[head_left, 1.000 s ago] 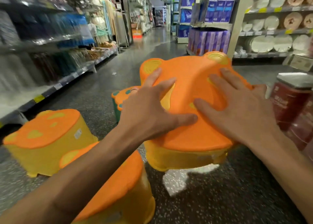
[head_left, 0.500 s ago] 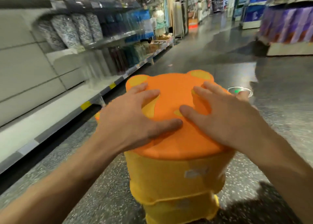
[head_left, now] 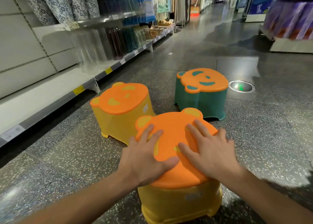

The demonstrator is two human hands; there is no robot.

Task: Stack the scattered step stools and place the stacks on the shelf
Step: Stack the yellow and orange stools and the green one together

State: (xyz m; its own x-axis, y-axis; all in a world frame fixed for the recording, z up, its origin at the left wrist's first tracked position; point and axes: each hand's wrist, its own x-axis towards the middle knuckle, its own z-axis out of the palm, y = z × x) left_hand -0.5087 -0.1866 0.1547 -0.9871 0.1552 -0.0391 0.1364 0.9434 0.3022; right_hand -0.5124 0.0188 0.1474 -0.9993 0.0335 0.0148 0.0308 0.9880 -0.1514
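Note:
A stack of two yellow step stools (head_left: 177, 200) with an orange bear-face top stands on the floor right in front of me. My left hand (head_left: 145, 157) and my right hand (head_left: 211, 154) lie flat on that orange top with fingers spread, palms pressing down and not curled around any edge. Behind the stack to the left stands a single yellow stool (head_left: 118, 101) with an orange top. A green stool (head_left: 201, 96) with an orange top stands behind the stack to the right. The bare white bottom shelf (head_left: 42, 94) runs along the left.
Upper shelves on the left hold patterned rolls (head_left: 59, 3) and packaged goods. A round floor light (head_left: 241, 86) is set into the speckled aisle floor beyond the green stool. A display of purple packs (head_left: 291, 16) stands at the far right.
The stool I held up a second ago now sits nested on another yellow stool on the floor. My view has swung left toward the shelf, and my hands stay on its top.

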